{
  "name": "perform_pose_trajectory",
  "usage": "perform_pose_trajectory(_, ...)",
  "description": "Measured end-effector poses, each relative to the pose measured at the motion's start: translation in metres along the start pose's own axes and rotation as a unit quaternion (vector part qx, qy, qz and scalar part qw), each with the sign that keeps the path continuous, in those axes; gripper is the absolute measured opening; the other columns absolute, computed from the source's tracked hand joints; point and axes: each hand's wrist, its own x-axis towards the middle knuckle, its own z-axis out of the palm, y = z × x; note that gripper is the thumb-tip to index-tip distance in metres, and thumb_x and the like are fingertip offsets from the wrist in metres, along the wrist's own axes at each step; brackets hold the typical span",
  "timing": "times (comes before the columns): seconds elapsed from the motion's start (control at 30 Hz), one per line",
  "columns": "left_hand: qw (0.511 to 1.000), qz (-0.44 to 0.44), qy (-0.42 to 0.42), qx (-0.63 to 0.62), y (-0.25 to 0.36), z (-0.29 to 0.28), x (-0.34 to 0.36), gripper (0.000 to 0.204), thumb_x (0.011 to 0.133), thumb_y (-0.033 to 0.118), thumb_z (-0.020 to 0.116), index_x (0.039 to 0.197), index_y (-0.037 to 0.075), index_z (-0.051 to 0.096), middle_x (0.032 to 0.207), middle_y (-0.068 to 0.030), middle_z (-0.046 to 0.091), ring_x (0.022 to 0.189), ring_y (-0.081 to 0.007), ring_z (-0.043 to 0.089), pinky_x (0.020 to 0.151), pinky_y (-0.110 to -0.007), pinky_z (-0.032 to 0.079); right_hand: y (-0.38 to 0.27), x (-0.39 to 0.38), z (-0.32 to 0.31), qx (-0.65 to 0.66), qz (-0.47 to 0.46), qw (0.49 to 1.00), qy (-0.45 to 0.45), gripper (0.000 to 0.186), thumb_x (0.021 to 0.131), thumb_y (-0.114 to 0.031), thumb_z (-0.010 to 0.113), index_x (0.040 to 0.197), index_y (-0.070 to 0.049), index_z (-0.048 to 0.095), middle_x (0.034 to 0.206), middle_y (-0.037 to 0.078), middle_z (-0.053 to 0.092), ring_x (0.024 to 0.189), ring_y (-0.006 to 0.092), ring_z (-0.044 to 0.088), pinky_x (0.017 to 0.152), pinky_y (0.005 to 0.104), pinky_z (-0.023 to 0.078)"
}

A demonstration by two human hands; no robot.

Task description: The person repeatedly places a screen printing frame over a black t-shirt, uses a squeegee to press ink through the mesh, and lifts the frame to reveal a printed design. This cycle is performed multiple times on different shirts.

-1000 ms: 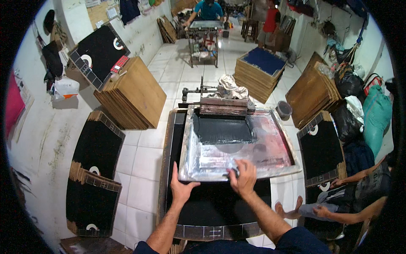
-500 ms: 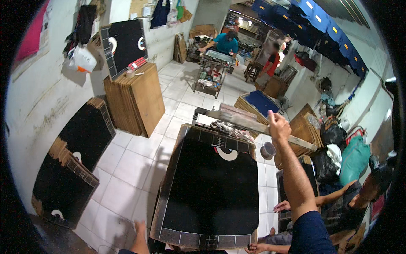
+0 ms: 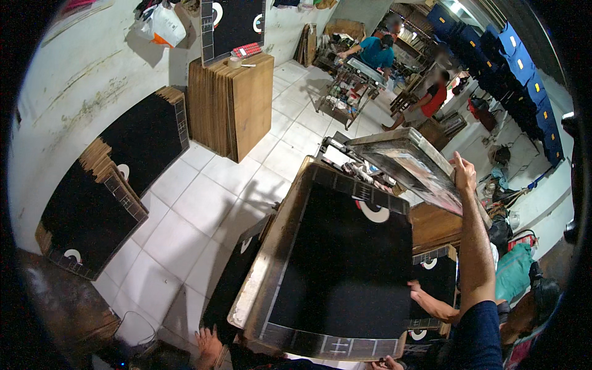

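My right hand point(image 3: 464, 172) grips the edge of a stained screen frame point(image 3: 412, 169), raised and tilted on a hinged mount. Below it, a black printed board point(image 3: 345, 259) with a white ring lies on the printing bed point(image 3: 246, 296). At the lower left, my left hand point(image 3: 208, 345) grips the lower end of another black board point(image 3: 223, 308), tilted beside the bed and partly hidden by it.
Black board stacks point(image 3: 123, 222) lean along the left wall near a pile of brown boards point(image 3: 246, 105). A co-worker's hand point(image 3: 419, 293) reaches in at the right. People work at the back around a cart point(image 3: 348, 92). Bags point(image 3: 518, 265) lie along the right wall.
The screen frame has swung up from lying flat, held by my right hand, uncovering the black board. My left hand left the frame and moved down-left, where another board now shows.
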Motion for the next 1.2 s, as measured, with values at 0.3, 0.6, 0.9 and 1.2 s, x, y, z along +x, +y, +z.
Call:
perform_pose_trajectory(0.3, 0.944, -0.268, -0.142, -0.127, -0.058, 0.016, -0.002, 0.034, 0.093, 0.018, 0.068, 0.122, 0.0, 0.069, 0.114, -0.0268, 0.069, 0.12, -0.0452, 0.062, 0.097, -0.056, 0.052, 0.003, 0.004, 0.003, -0.019, 0.002, 1.0, 0.015, 0.074, 0.094, -0.075, 0.051, 0.106, -0.01, 0.082, 0.094, 0.016, 0.075, 0.099, 0.0307, 0.071, 0.093, 0.0425, 0.05)
perform_pose_trajectory(0.6, 0.89, -0.133, 0.334, -0.28, 0.026, -0.192, 0.065, 0.029, 0.088, 0.02, 0.079, 0.096, -0.007, 0.073, 0.092, -0.0252, 0.071, 0.087, -0.0477, 0.065, 0.078, -0.051, 0.051, -0.015, -0.002, -0.007, -0.045, 0.039, 0.998, -0.03, 0.071, 0.093, -0.078, 0.046, 0.124, -0.023, 0.078, 0.13, 0.017, 0.073, 0.124, 0.0368, 0.066, 0.106, 0.0476, 0.048)
perform_pose_trajectory(0.9, 0.801, 0.073, 0.561, -0.195, 0.222, -0.407, 0.018, 0.014, 0.088, 0.01, 0.08, 0.091, -0.002, 0.074, 0.081, -0.0162, 0.065, 0.075, -0.0358, 0.062, 0.068, -0.046, 0.047, -0.022, -0.023, -0.01, -0.046, 0.019, 0.999, -0.008, 0.066, 0.098, -0.07, 0.042, 0.121, -0.02, 0.078, 0.125, 0.018, 0.074, 0.118, 0.0401, 0.069, 0.099, 0.0483, 0.054)
perform_pose_trajectory(1.2, 0.826, 0.442, 0.33, -0.115, 0.415, -0.321, -0.125, 0.034, 0.08, -0.001, 0.064, 0.113, -0.003, 0.073, 0.088, -0.0068, 0.067, 0.081, -0.0224, 0.064, 0.074, -0.041, 0.049, -0.018, -0.029, -0.015, -0.016, -0.025, 0.999, -0.023, 0.071, 0.099, -0.063, 0.041, 0.119, -0.005, 0.077, 0.124, 0.022, 0.074, 0.117, 0.0402, 0.071, 0.099, 0.0492, 0.054)
